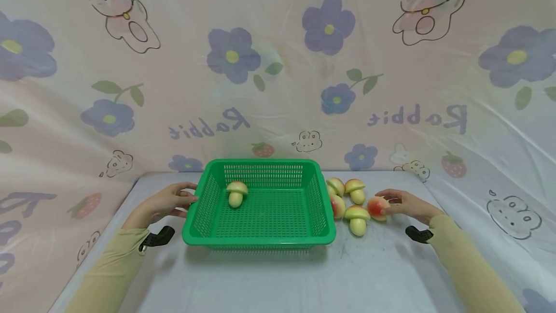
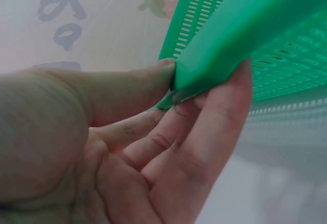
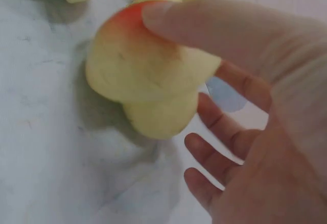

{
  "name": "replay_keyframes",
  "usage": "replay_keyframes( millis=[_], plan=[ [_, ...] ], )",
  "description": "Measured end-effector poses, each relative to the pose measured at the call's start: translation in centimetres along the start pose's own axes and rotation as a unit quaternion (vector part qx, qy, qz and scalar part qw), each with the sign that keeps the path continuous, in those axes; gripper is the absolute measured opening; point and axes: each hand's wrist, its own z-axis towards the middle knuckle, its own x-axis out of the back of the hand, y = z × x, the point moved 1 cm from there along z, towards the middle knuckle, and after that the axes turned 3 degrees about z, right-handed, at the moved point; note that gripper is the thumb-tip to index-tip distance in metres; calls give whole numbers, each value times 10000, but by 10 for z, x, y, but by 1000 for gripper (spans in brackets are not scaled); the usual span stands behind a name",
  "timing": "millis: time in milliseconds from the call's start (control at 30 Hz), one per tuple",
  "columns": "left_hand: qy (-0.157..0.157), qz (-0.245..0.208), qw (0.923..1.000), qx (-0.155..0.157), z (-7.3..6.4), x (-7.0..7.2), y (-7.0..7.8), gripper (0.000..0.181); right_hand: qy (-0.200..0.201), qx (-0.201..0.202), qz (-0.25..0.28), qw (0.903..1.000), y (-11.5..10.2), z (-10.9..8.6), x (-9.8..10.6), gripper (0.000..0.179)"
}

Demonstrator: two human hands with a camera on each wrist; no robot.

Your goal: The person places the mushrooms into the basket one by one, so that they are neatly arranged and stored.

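Hands wide apart, left pinching basket rim, right pinching red-tinged mushroom

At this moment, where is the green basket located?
In the head view, the green basket stands on the table, its left rim held by the left hand, with several mushrooms close to its right side.

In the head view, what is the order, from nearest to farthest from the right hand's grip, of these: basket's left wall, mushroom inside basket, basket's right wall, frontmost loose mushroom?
1. Frontmost loose mushroom: right of the basket.
2. Right wall: the basket's near side.
3. Mushroom inside basket: left half.
4. Left wall: the far side.
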Motion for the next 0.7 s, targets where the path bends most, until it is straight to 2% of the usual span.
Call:
replay_keyframes(
  millis=[200,433,600,700],
  plan=[
    [-86,2,9999,-52,1,0,0,60,-283,4,51,9996,-4,-5,-2,64],
    [0,-17,10000,-13,2,1,1,58,-571,186,237,9979,0,0,-1,69],
    [-40,-73,10000,-50,-1,-1,2,59,-678,234,220,9972,4,3,-1,70],
    [-25,-78,10000,-43,-1,-1,2,58,-602,200,38,9980,3,2,-2,69]
  ],
)
